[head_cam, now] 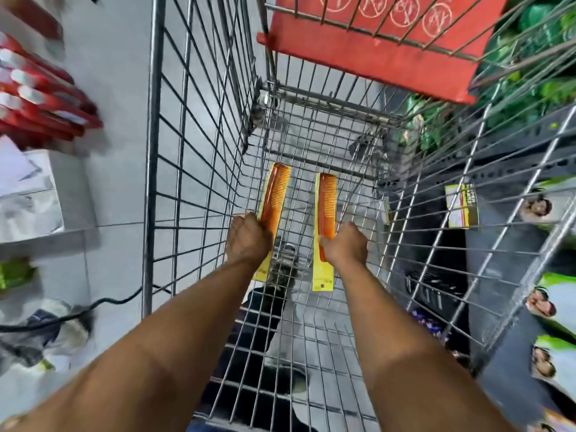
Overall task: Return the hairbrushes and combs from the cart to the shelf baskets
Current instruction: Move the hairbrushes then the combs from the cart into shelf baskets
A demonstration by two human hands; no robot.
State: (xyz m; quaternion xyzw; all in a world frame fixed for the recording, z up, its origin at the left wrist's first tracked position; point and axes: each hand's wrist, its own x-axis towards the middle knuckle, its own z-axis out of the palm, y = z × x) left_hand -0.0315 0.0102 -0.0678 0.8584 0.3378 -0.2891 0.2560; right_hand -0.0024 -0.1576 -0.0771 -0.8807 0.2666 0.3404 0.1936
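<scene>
Both my arms reach down into a wire shopping cart (199, 157). My left hand (247, 239) is shut on an orange comb (275, 194) mounted on a yellow card. My right hand (345, 244) is shut on a second orange comb (326, 204), also on a yellow card. Each comb points away from me, held side by side above the cart's wire floor. No shelf basket can be made out.
The cart's red child-seat flap (367, 48) hangs at the far end. Red packaged goods (40, 98) line a shelf on the left. Green and white packs (554, 307) and a yellow carded item (462, 206) sit on dark shelving at the right. A black cable (93, 307) crosses the floor.
</scene>
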